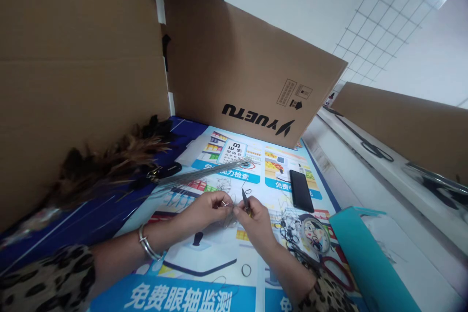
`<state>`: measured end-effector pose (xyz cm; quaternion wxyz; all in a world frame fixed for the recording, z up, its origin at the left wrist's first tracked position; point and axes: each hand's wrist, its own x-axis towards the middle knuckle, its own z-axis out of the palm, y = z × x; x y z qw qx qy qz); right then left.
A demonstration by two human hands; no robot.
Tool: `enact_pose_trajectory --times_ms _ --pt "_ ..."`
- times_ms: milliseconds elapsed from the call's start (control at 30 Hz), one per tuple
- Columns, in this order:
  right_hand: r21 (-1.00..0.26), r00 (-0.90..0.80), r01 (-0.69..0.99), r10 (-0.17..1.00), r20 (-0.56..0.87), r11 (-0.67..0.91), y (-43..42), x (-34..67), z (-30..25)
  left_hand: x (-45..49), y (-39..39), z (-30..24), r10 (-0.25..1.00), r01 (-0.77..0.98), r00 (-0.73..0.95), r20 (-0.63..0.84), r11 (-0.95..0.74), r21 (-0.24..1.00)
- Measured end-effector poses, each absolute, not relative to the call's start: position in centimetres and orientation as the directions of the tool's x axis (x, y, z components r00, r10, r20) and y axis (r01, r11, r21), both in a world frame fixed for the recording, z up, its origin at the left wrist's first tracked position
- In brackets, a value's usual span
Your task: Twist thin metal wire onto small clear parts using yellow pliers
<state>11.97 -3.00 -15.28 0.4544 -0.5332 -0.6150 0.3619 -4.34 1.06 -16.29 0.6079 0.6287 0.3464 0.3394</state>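
Working over printed sheet (252, 248), pinched thin wire (228, 204) in fingers of left hand (206, 207), clasped pointed tool (244, 197) in right hand (258, 223). Noted wire between both hands, just left of right fingers; held tool lengthwise, tip away from body.

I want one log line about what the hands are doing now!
left hand: pinching thin wire; right hand: gripping pointed tool; hands: close together; beyond hands: bundled wires; right side: black slab

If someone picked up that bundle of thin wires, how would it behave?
The wire bundle probably holds its shape yet flexes: its strands are thin but run nearly straight. It may also splay, being many separate strands.
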Motion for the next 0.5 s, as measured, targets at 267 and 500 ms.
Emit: enact_pose_trajectory --times_ms 267,500 --pt "-0.89 -0.008 0.411 0.977 0.212 0.196 -2.9 11.95 -15.49 -4.07 0.61 -15.88 0.856 0.003 0.515 0.046 -0.056 0.998" --pt "-0.747 -0.019 0.61 0.947 0.32 0.265 -2.81 11.73 -15.32 -3.97 0.59 -16.11 0.868 0.174 0.485 0.11 -0.22 0.96"
